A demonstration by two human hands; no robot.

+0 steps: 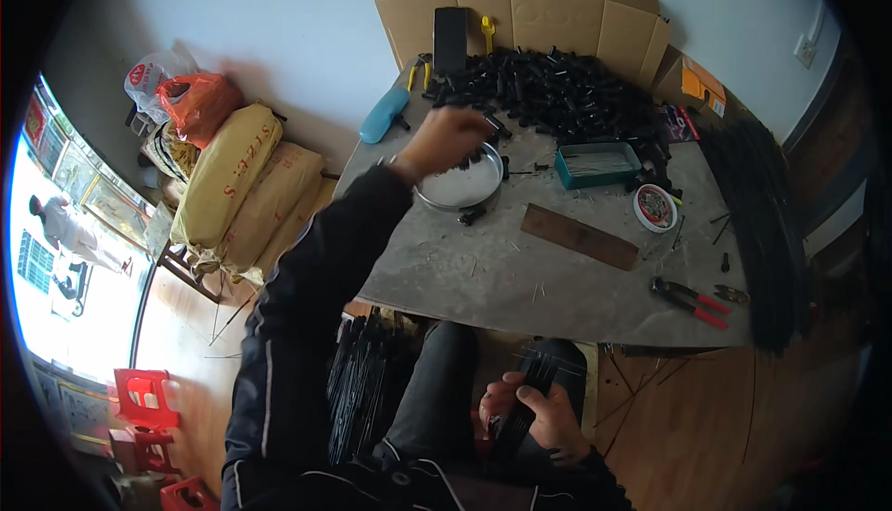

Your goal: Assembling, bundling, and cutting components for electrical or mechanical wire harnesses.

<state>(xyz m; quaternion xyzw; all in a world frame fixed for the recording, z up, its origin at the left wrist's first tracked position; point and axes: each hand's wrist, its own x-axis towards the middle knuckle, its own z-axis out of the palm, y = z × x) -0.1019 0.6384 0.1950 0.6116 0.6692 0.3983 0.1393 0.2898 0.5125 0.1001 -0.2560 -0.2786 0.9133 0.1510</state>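
My left hand (448, 142) reaches over the table at the near edge of a heap of small black tubes (557, 93). Its fingers are drawn together; what they hold, if anything, is hidden. Below that hand is a round metal pan (455, 203) with something white in it, and a black piece (472, 216) lies at its front rim. Over my lap, my right hand (550, 416) is closed round a bundle of thin black rods (536, 372), its fingers wrapping both sides. A red thing, partly hidden, shows beside the bundle.
On the table are a rusty flat bar (580, 236), a teal tray (595, 180), a round tub of small metal parts (655, 208), red-handled pliers (689, 303) and a blue bottle (385, 115). Long black rods (757, 223) hang over the right edge. More rods (360, 386) stand by my left leg.
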